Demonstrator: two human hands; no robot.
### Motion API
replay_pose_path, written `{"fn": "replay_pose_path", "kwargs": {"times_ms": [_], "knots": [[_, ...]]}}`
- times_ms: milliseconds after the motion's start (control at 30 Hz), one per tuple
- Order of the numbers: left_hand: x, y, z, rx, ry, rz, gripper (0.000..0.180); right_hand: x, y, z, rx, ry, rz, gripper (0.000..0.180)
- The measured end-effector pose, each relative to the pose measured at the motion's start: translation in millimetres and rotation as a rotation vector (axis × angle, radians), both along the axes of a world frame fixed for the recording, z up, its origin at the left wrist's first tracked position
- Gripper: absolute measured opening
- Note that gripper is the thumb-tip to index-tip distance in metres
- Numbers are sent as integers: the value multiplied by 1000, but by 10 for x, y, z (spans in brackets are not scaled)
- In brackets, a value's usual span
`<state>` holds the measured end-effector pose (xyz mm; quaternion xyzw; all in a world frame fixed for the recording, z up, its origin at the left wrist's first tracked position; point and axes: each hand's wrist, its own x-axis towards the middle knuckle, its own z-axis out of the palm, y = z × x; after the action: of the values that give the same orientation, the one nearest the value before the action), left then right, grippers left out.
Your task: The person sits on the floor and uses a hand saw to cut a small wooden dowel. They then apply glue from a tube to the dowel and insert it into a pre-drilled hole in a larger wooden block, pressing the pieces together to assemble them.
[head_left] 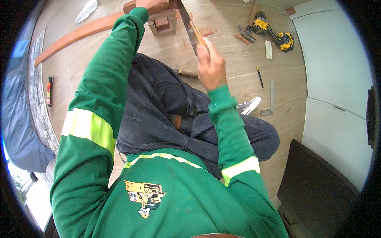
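Observation:
My right hand is closed around the handle end of a handsaw, whose long dark blade runs up past the top edge of the view. A light wooden or orange strip lies along the blade's right side. At the top, my left hand rests on a reddish wooden board; its fingers are hidden or cut off by the edge. Under the board stands a small hollow wooden block, just left of the blade. A long reddish plank reaches leftward across the floor.
Reddish sawdust lies right of the saw. Farther right are a yellow-black cordless drill, a hammer, a white rectangular piece, a pencil and a metal square. A dark tube lies at left; a white cabinet stands right.

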<state>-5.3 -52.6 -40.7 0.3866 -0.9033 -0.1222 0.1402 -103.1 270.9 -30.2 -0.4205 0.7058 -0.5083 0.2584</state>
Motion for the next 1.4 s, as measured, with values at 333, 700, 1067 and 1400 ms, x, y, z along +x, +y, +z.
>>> {"fn": "replay_pose_path", "kwargs": {"times_ms": [333,700,1067,1400], "knots": [[-24,103,106,-18,-40,25,42,76,679,56,53,-12,24,44],[-71,117,139,-2,-71,-5,43,139,1198,149,143,-57,8,44],[-164,90,95,54,-19,-29,46,-111,-195,-112,-37,42,-24,43],[-40,76,61,-23,-52,3,45,137,987,155,119,-58,-8,43]]}}
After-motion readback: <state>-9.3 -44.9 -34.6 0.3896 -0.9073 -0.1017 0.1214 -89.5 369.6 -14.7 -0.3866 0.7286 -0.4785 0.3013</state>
